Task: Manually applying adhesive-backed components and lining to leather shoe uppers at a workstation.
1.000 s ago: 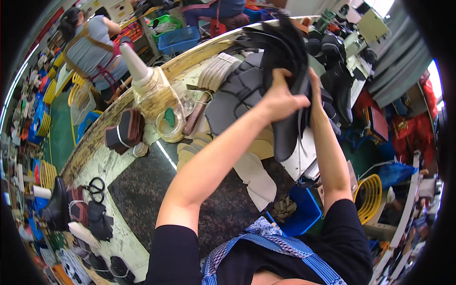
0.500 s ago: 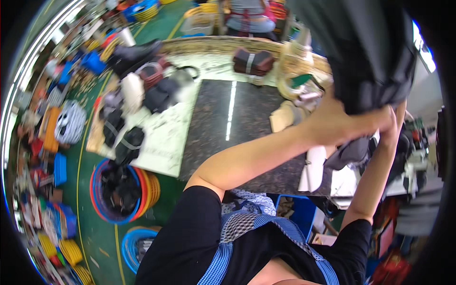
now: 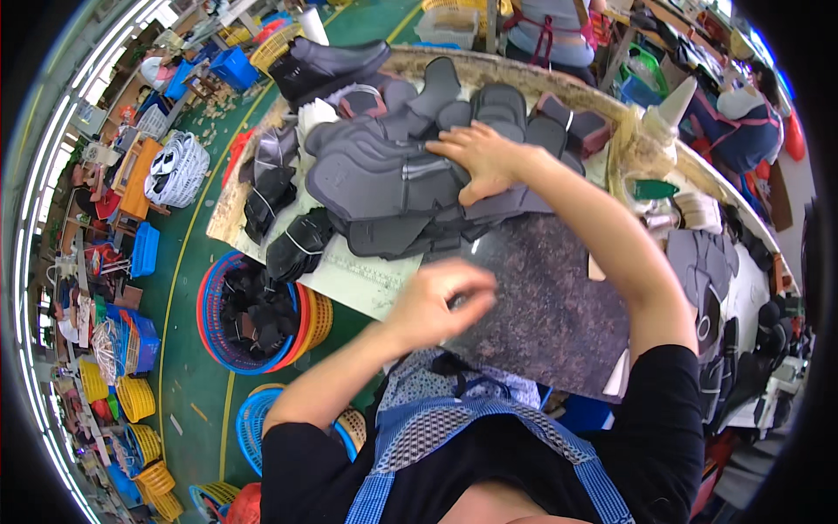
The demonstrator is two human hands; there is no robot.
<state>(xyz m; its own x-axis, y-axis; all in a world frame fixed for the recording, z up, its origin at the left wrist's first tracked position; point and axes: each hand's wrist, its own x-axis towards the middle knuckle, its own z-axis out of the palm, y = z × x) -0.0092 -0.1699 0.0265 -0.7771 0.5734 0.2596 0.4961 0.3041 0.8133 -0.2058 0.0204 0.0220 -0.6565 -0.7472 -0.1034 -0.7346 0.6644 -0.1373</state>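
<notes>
A spread heap of flat dark grey insole-shaped pieces (image 3: 353, 179) covers the far and middle part of the worktable. Flat on top of the heap lies my right hand (image 3: 489, 163), fingers stretched and thumb apart. My left hand (image 3: 441, 301) hovers over the near edge of the dark stone slab (image 3: 550, 306). Its fingers are curled with a gap to the thumb, slightly blurred, and nothing shows in it. Tied bundles of black pieces (image 3: 299, 244) lie at the heap's left, and a black boot (image 3: 327, 68) stands behind it.
Stacked baskets (image 3: 209, 319) with black pieces stand on the floor at the left front. A blue basket (image 3: 253, 428) is nearer me. A white machine part (image 3: 672, 113) and a green brush-like object (image 3: 655, 189) sit at the right. More grey pieces (image 3: 701, 262) lie there.
The large dark bundle both hands held high at the right now lies spread over the table's far left. My right hand rests on it; my left hand has come back near me.
</notes>
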